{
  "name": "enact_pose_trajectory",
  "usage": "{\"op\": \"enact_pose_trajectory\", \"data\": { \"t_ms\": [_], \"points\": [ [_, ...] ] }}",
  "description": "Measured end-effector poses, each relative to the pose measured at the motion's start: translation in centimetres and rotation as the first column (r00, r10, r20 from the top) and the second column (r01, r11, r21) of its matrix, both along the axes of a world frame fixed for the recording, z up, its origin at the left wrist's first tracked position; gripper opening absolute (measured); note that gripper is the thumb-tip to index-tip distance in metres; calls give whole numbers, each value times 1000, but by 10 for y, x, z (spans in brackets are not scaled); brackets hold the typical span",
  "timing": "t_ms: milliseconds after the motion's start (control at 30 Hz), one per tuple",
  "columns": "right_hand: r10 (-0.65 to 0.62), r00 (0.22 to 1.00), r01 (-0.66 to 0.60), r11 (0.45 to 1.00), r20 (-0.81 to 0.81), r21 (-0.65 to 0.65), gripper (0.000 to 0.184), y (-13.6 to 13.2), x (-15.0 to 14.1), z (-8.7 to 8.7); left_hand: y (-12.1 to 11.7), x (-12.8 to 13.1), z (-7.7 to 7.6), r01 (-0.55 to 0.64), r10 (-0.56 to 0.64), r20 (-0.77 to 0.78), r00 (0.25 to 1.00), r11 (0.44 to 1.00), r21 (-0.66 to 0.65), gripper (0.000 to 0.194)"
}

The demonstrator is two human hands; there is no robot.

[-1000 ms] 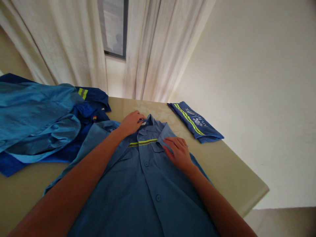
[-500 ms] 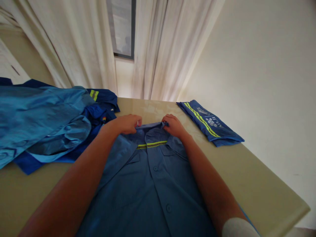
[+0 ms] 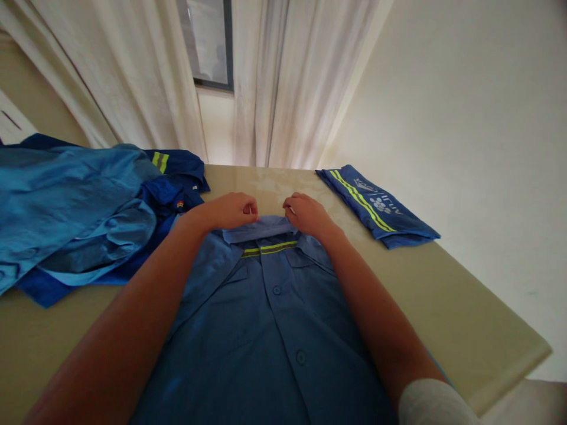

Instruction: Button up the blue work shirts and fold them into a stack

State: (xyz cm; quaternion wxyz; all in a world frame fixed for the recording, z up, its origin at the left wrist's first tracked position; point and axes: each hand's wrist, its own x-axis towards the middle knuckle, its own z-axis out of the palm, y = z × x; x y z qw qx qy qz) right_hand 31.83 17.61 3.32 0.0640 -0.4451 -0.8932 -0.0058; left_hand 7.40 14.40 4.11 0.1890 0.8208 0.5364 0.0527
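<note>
A blue work jacket (image 3: 248, 313) lies front up on the table, with buttons down its placket and a yellow-green and grey reflective stripe across the chest. Its collar (image 3: 261, 228) is turned down over the neck opening. At the left part of the collar's top edge, my left hand (image 3: 233, 211) is closed, fingertips pinched on the cloth. My right hand (image 3: 309, 213) pinches the right part of that same edge. Both forearms lie over the jacket's sides and hide parts of its sleeves.
On the left lies a heap of light and dark blue garments (image 3: 75, 200). A folded dark blue garment (image 3: 376, 206) with yellow stripes and white print lies at the back right of the table (image 3: 469, 319). Curtains (image 3: 146, 77) and a wall (image 3: 469, 118) stand behind.
The collar, a narrow raised strip before, now lies folded down as a wider band. My hands have come closer together along its edge, and the left fingers have closed. The view has shifted slightly.
</note>
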Motion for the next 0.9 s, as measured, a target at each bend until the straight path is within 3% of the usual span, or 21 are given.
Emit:
{"op": "enact_pose_trajectory", "data": {
  "t_ms": [100,233,333,467,633,767,900],
  "points": [
    [50,997,-55,995,-63,-86,58,-5,-14,-26,5,13,-32,-102,118,-61,991,971,215,56],
    [54,998,-47,949,14,-313,81,-4,-19,-56,2,21,-80,-131,174,-130,976,949,286,65],
    [48,999,-48,948,-5,-315,96,-2,-18,-60,1,19,-97,-88,136,-138,981,947,310,67],
    [4,994,-22,987,-109,-159,94,-2,-21,-68,3,17,-95,-81,128,-111,986,931,357,63],
    [3,984,-14,998,-177,-59,91,-10,-26,-76,-13,23,-77,-241,309,-66,949,844,478,56],
    [73,961,-35,989,-267,144,66,-38,-16,-53,-62,20,-64,-284,382,-107,918,820,497,55],
    [12,949,64,971,-314,232,57,-86,33,-39,-141,-4,-75,-341,421,-90,902,827,448,73]
  ]
}}
